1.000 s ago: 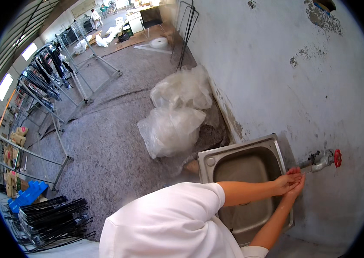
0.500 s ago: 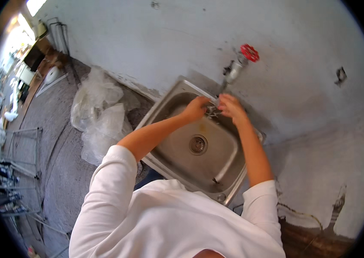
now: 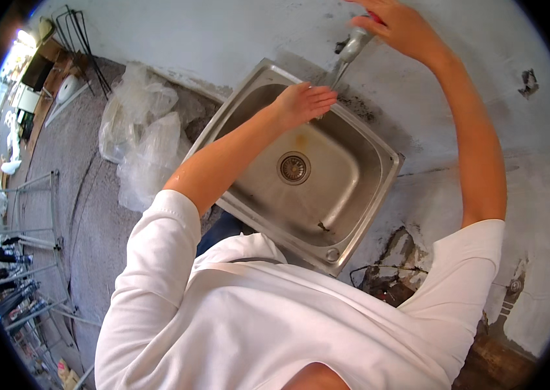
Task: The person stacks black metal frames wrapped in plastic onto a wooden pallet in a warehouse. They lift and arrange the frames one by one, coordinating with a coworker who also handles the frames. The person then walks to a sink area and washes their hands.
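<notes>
My right hand point(image 3: 405, 31) is raised to the wall with its fingers around the red tap handle point(image 3: 375, 17), which they mostly cover. Below it, the pale tap body point(image 3: 355, 44) slants down from the wall, and a thin streak that looks like water runs from it toward my left hand point(image 3: 304, 104). That hand lies flat, palm up, fingers stretched out, over the far edge of the steel sink point(image 3: 268, 188). A round strainer drain point(image 3: 294, 168) sits in the basin floor. Wet drops glint on my left forearm.
Crumpled clear plastic sheeting point(image 3: 151, 159) lies on the floor left of the sink. Thin metal frames point(image 3: 34, 242) stand farther left, and dark bent rods point(image 3: 81, 42) lean against the wall. The wall point(image 3: 411, 244) has broken plaster at the right.
My right hand has left the basin and gone up and right to the tap handle. My left hand has opened out flat, palm up. The view has shifted, so the sink sits higher.
</notes>
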Demonstrator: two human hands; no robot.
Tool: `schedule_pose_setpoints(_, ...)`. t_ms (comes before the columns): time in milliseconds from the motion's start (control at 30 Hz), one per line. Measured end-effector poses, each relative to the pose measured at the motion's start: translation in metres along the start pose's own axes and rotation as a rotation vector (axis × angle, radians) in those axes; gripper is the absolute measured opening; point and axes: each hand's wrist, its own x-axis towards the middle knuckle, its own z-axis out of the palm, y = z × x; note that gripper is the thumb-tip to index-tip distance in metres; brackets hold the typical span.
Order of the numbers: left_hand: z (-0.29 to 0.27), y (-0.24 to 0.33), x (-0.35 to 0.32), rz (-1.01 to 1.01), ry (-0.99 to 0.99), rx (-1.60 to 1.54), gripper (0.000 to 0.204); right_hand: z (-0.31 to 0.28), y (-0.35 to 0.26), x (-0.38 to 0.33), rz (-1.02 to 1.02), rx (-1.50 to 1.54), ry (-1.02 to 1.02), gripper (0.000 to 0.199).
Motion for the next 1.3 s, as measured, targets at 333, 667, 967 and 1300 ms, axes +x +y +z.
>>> schedule_pose_setpoints(333, -0.047, -0.043, 0.004, 0.038, 0.118, 1.517, 0.046, 0.032, 0.015, 0.009, 0.284, -0.489, 0.311, 0.030)
schedule_pose_setpoints(667, -0.119, -0.063, -0.140, 0.502, -0.029, 2.807, 0.034, 0.028, 0.103, -0.007, 0.653, -0.714, -0.078, 0.044)
schedule_pose_setpoints(967, -0.216, 0.064, -0.502, 0.009, 0.373, 2.157, 0.040, 0.054, -0.180, 0.182, 0.432, -0.324, 0.002, 0.048)
schedule_pose_setpoints(1300, -0.279, -0.148, -0.956, -0.447, 2.308, 1.146, 0.030, 0.246, -0.525, 0.323, -0.236, 1.439, -0.746, 0.055)
